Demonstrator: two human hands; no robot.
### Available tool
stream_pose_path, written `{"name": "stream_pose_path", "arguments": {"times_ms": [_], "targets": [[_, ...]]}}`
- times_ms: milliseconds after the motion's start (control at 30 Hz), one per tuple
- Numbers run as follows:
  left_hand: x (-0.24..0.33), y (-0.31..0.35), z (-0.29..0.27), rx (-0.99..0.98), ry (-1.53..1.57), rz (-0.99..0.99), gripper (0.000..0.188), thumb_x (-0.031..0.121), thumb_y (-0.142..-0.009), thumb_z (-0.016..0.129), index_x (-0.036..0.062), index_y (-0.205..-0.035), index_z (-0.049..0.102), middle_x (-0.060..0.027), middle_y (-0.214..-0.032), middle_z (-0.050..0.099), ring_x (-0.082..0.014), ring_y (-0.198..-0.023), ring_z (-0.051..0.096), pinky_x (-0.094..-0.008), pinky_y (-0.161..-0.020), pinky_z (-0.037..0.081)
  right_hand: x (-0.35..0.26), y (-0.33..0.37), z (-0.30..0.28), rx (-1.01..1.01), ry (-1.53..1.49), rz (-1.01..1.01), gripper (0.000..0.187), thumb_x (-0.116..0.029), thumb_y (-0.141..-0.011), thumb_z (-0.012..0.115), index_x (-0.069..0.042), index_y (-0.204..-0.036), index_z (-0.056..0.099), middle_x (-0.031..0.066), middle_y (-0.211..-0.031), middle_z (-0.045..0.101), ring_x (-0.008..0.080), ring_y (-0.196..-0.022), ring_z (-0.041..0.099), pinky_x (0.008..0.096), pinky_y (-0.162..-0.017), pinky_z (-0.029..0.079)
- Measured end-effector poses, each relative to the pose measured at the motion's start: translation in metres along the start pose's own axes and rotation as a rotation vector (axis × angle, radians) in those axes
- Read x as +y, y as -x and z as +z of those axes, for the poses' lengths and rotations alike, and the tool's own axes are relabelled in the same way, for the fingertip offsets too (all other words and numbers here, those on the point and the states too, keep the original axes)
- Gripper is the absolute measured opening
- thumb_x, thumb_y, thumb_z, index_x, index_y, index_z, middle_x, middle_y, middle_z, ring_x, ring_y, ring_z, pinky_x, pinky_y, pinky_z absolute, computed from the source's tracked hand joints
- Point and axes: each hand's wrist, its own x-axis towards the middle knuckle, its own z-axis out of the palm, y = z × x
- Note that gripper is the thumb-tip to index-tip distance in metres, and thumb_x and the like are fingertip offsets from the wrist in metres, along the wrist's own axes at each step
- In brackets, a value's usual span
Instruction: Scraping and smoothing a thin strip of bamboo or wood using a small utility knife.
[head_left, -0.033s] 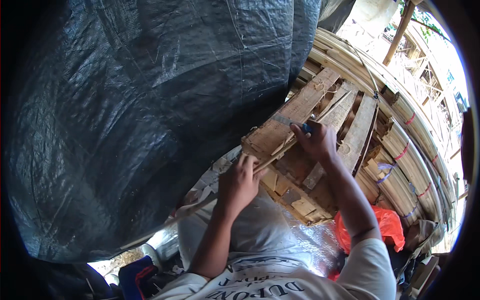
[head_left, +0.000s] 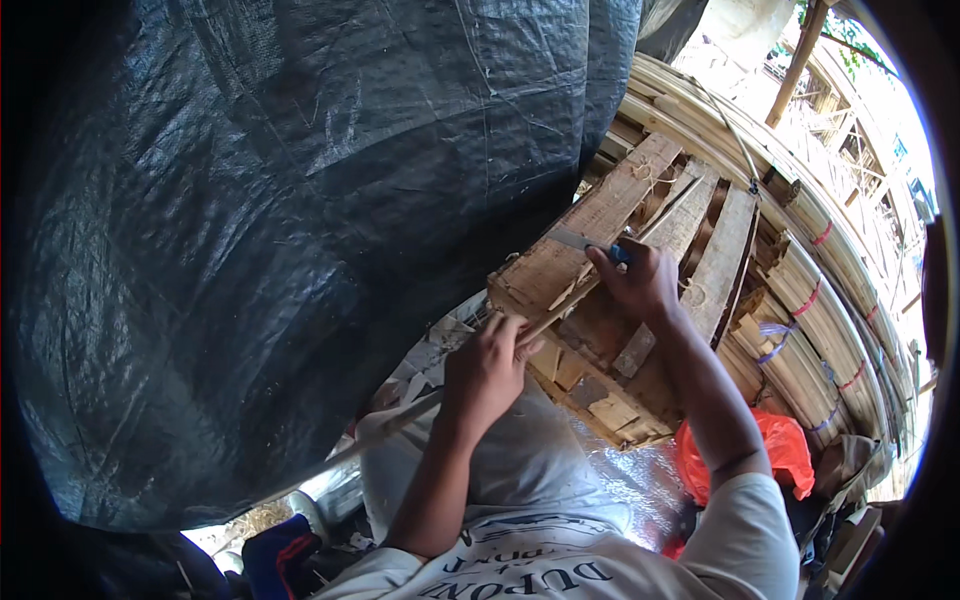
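A long thin wooden stick point(head_left: 400, 418) slants up from the lower left, past my knees and over a slatted wooden pallet point(head_left: 585, 215). My left hand point(head_left: 486, 368) is closed around its middle, near the pallet's front corner. In my right hand point(head_left: 640, 284) is a knife point(head_left: 572, 239) with a blue handle, gripped above the pallet, close to the stick's upper part. The flat blade points left over the boards. My right fingers hide most of the handle, and I cannot tell whether the blade touches the stick.
Black tarpaulin point(head_left: 300, 230) hangs across the left side. Bundled wooden strips point(head_left: 815, 300) with coloured ties are stacked beyond the pallet on the right. An orange-red plastic bag point(head_left: 778, 450) lies beside my right arm. A wooden post point(head_left: 797, 65) stands at the far right.
The scene has shifted slightly to the right in the picture. Both hands keep their grips on the stick and the knife, in nearly the same places over the pallet.
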Motion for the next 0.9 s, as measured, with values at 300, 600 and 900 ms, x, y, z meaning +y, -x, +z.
{"name": "stream_pose_path", "arguments": {"times_ms": [300,600,900], "targets": [[-0.009,0.004,0.009,-0.116,-0.168,-0.103,0.023,0.025,-0.105,0.058,0.007,-0.092,0.063,-0.0151,-0.084,0.073,-0.0355,-0.076,0.074,-0.0462,-0.064,0.058,0.004,0.001,0.011,0.005,0.051,-0.013,0.042,-0.045,-0.095,0.073,-0.005,-0.087,0.074,0.018,-0.063,0.064,0.0367,-0.06,0.068,0.0448,-0.058,0.051],[-0.032,-0.016,-0.011,-0.328,0.033,-0.032,0.026,0.027,-0.107,0.055,0.0056,-0.094,0.063,-0.0176,-0.076,0.071,-0.0355,-0.073,0.074,-0.0442,-0.062,0.059,0.009,0.008,0.019,0.072,-0.035,-0.036,0.036,-0.032,-0.103,0.063,-0.002,-0.084,0.068,0.0161,-0.057,0.056,0.0318,-0.052,0.065,0.0407,-0.053,0.049],[-0.032,-0.023,-0.017,-0.348,0.062,-0.027,0.03,0.032,-0.106,0.057,0.0047,-0.094,0.063,-0.0204,-0.075,0.07,-0.0393,-0.073,0.073,-0.0478,-0.062,0.059,0.008,0.005,0.019,0.102,-0.047,-0.001,0.036,-0.033,-0.102,0.065,-0.003,-0.082,0.067,0.0169,-0.056,0.058,0.0358,-0.054,0.066,0.0427,-0.053,0.048]]}}
